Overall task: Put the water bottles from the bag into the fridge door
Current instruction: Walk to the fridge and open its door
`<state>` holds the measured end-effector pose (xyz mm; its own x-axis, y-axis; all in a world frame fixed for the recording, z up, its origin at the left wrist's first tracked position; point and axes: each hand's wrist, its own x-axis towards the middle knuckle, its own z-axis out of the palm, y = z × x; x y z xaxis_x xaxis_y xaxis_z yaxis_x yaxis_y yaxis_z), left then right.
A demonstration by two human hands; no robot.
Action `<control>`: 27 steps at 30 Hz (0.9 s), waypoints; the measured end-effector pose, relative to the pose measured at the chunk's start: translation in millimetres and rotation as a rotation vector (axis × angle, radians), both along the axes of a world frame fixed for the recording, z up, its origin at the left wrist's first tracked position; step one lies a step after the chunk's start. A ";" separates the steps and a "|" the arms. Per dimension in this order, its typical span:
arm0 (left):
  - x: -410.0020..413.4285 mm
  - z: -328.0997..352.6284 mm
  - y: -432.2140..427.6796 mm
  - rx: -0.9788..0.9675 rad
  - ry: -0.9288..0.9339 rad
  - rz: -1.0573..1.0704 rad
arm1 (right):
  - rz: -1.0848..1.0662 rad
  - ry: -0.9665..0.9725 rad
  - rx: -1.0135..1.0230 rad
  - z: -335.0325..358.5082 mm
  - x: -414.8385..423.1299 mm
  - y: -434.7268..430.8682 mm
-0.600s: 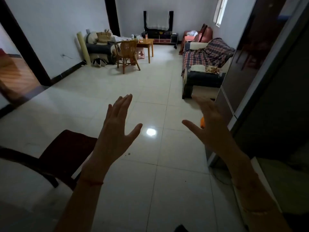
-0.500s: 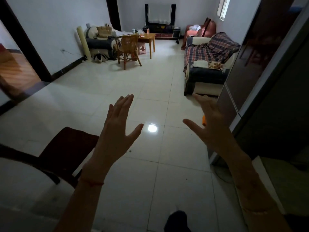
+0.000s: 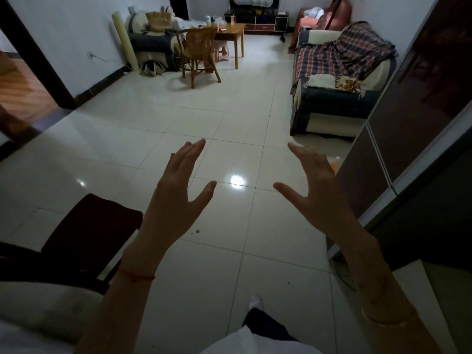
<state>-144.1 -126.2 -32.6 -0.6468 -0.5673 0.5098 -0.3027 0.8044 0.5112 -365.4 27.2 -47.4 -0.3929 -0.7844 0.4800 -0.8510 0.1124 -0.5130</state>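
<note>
Both forearms are bare. A thin red string (image 3: 136,276) rings the wrist of the left hand (image 3: 176,200), and a pale bangle (image 3: 383,321) rings that of the right hand (image 3: 319,198). The person wears a white top (image 3: 255,342), dark trousers (image 3: 267,325) and a white shoe (image 3: 255,301).

The floor (image 3: 229,251) is glossy cream tile crossed by thin grey grout lines. The fridge (image 3: 408,111) is a dark brown gloss, edged in pale grey. A plaid blanket (image 3: 344,54) in red, navy and white covers a sofa (image 3: 332,103) of navy and cream. The wooden chair (image 3: 199,47) and the surface (image 3: 232,29) behind it are honey-orange, and the stool (image 3: 222,51) is pink. The near chair seat (image 3: 89,226) is deep maroon. The door frame (image 3: 38,52) is dark brown against white walls (image 3: 76,34). A thin red thread (image 3: 135,275) bands one wrist. The shoe (image 3: 255,301) is white.
</note>
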 end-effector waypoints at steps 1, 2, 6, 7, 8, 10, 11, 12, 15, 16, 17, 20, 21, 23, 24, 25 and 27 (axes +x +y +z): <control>-11.5 -0.2 -9.8 0.005 0.001 0.004 | 0.004 -0.002 0.004 0.5 -11.0 -10.2; -23.2 -0.7 -19.5 0.009 0.003 0.009 | 0.009 -0.007 0.008 0.7 -22.8 -20.2; -68.6 -1.0 -55.5 0.017 0.027 0.050 | 0.022 -0.026 0.013 -0.2 -69.8 -60.8; -79.0 -1.3 -63.4 0.017 0.035 0.058 | 0.027 -0.033 0.014 -1.3 -80.7 -70.6; -88.7 -1.1 -70.6 0.017 0.041 0.063 | 0.033 -0.038 0.015 -2.2 -91.0 -80.3; -106.6 -1.4 -84.9 0.024 0.049 0.075 | 0.047 -0.047 0.021 -4.3 -110.6 -99.6; -114.4 -1.4 -91.5 0.029 0.052 0.081 | 0.053 -0.053 0.026 -5.4 -119.3 -108.8; -121.8 -1.5 -98.0 0.035 0.053 0.086 | 0.056 -0.061 0.031 -6.4 -127.3 -117.3; -141.6 -3.6 -118.1 0.048 0.049 0.094 | 0.058 -0.088 0.046 -9.2 -149.7 -140.9; -147.6 -5.6 -125.6 0.054 0.045 0.092 | 0.058 -0.094 0.056 -10.0 -156.7 -148.5; -152.7 -7.9 -134.0 0.063 0.041 0.089 | 0.059 -0.097 0.066 -11.3 -162.4 -156.3; -169.4 -15.5 -161.7 0.080 0.035 0.080 | 0.057 -0.107 0.085 -17.8 -179.1 -181.0; -175.8 -18.1 -171.4 0.082 0.033 0.076 | 0.053 -0.111 0.088 -21.2 -184.8 -189.7; -189.2 -22.7 -193.1 0.088 0.028 0.072 | 0.041 -0.116 0.092 -26.3 -196.2 -208.5; -195.3 -24.2 -203.7 0.085 0.026 0.070 | 0.035 -0.116 0.092 -27.9 -200.5 -217.6; -201.9 -25.5 -215.2 0.079 0.025 0.065 | 0.032 -0.117 0.092 -29.5 -205.3 -227.1; -217.2 -25.2 -243.6 0.076 0.025 0.047 | 0.023 -0.128 0.092 -31.1 -216.0 -251.2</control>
